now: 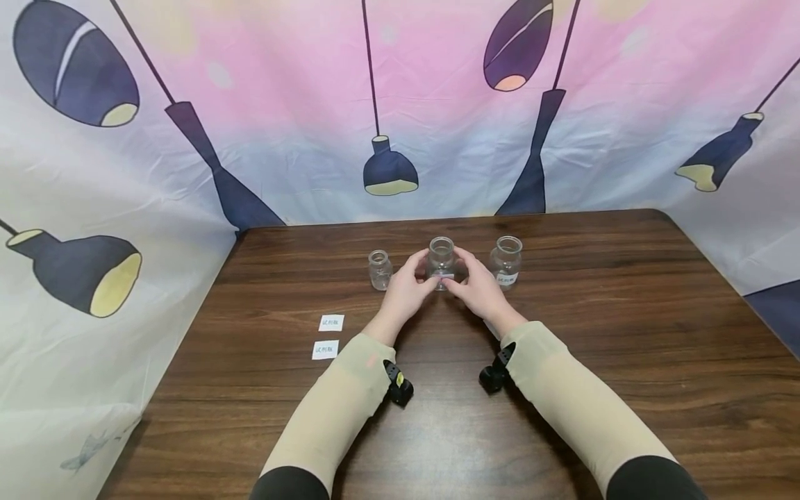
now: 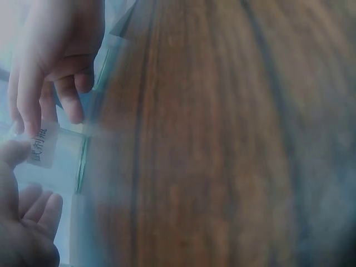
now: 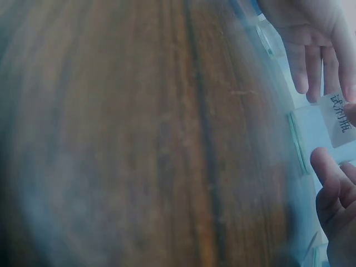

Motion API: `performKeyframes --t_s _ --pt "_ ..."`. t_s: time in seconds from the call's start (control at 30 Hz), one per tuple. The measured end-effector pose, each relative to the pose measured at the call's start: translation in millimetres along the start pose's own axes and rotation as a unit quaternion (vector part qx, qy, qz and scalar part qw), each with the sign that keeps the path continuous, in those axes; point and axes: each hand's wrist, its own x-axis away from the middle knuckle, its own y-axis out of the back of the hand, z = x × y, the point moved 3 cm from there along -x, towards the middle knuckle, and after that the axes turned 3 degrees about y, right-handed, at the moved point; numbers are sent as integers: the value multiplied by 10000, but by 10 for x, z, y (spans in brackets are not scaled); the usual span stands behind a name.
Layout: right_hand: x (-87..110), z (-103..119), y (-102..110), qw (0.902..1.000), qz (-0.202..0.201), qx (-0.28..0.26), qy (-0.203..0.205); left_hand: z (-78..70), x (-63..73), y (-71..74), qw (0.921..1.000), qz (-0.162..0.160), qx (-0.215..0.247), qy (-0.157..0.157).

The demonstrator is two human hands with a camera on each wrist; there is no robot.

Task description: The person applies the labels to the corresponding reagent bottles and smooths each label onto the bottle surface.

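A clear glass reagent bottle (image 1: 441, 258), open at the top, stands upright on the table between my two hands. My left hand (image 1: 405, 293) holds its left side and my right hand (image 1: 482, 290) holds its right side. Both thumbs press a white paper label (image 2: 44, 147) against the front of the glass. Printed dark characters show on that label in both wrist views. Fingertips behind the bottle are partly hidden. To the right is a similar bottle (image 1: 506, 257) bearing a white label (image 1: 507, 279). A smaller bottle (image 1: 379, 271) without a visible label stands by my left hand.
On the brown wooden table (image 1: 450, 430), two white printed labels (image 1: 331, 323) lie at the left, one nearer me than the other. A patterned cloth (image 1: 300, 104) hangs behind the far edge and along the sides.
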Motion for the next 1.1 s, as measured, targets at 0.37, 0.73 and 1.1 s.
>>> performKeyframes --t_s 0.37,0.73,1.1 --pt "-13 -24 23 9999 65 -124 -91 80 -6 41 9999 -41 -107 -32" --pt "-13 -31 11 9995 79 -281 -158 107 -12 52 9999 -86 -90 25" --pt "-20 -45 22 9992 102 -298 -228 110 -21 45 9999 -129 -62 7"
